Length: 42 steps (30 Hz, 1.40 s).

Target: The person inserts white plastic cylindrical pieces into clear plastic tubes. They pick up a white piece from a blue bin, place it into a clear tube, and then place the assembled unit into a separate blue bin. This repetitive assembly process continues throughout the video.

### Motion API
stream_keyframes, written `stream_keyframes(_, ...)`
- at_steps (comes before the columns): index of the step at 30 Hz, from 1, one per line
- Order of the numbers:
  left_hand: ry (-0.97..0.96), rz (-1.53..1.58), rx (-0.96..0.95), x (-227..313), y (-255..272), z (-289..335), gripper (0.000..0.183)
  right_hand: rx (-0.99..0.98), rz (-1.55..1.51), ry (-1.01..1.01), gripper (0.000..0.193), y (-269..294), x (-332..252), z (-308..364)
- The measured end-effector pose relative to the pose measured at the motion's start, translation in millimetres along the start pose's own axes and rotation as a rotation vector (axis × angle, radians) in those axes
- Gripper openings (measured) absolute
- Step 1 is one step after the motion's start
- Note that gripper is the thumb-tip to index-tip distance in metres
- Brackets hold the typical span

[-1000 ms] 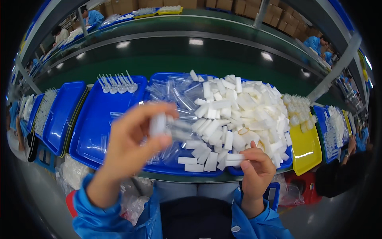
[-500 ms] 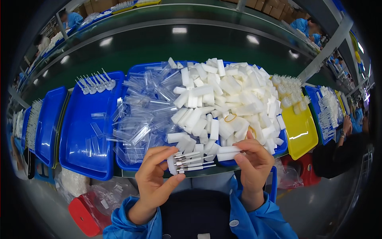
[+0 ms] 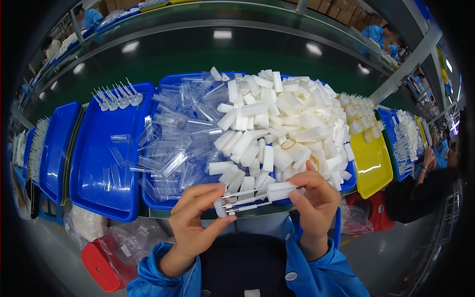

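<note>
Between thumb and fingers, my left hand (image 3: 194,221) grips the white base of a part with several thin pins (image 3: 232,202), pins pointing right. My right hand (image 3: 315,200) pinches a white foam block (image 3: 282,189). The block's left end meets the tips of some pins; whether any pin enters it I cannot tell. One lower pin runs free below the block. Both hands are above the near edge of the trays, in front of a heap of white foam blocks (image 3: 297,111) and a pile of clear plastic sleeves (image 3: 173,143).
On the left, a blue tray (image 3: 101,193) bears several pinned white parts (image 3: 118,96) and a few clear sleeves. A yellow tray (image 3: 373,171) with small whitish pieces stands right of the foam. Red stools (image 3: 99,265) are below. A co-worker's hand (image 3: 429,157) shows at far right.
The foam block and the pins have come together: my left hand has shifted slightly right, and the pin tips now reach the block's left end. My right hand has barely moved.
</note>
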<state>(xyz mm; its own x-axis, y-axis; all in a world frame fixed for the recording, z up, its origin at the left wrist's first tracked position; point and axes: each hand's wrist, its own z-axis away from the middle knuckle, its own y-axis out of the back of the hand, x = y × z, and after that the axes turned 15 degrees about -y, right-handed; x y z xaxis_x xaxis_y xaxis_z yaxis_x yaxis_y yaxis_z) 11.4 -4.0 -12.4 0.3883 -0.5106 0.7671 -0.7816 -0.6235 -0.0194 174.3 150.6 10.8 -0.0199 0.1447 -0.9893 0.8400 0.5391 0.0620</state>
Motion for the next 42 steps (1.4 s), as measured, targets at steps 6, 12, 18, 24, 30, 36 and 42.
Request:
stream_keyframes(6,0.013,-0.03,-0.005,-1,3,4,0.056,-0.004,0.028,0.005,0.02,-1,-1,1)
stream_keyframes(12,-0.009,-0.129,-0.031,3,3,-1,0.055,0.016,0.056,0.011,0.02,0,-4,-2)
stream_keyframes(18,0.023,-0.026,0.04,-1,-2,2,0.056,-0.028,0.07,-0.008,0.021,3,-4,-2)
stream_keyframes(24,-0.015,-0.091,-0.05,-3,-4,4,0.055,-0.1,0.138,0.029,0.023,-5,-9,-1)
stream_keyframes(30,-0.037,-0.102,-0.088,-3,-10,4,0.054,-0.151,0.217,0.124,0.023,-16,-14,2)
stream_keyframes(36,-0.069,-0.152,-0.048,-2,-11,7,0.053,-0.17,0.15,0.088,0.021,-30,-10,7)
stream_keyframes(42,-0.234,-0.272,0.161,-1,19,5,0.053,-0.078,0.235,0.185,0.018,-44,-16,-2)
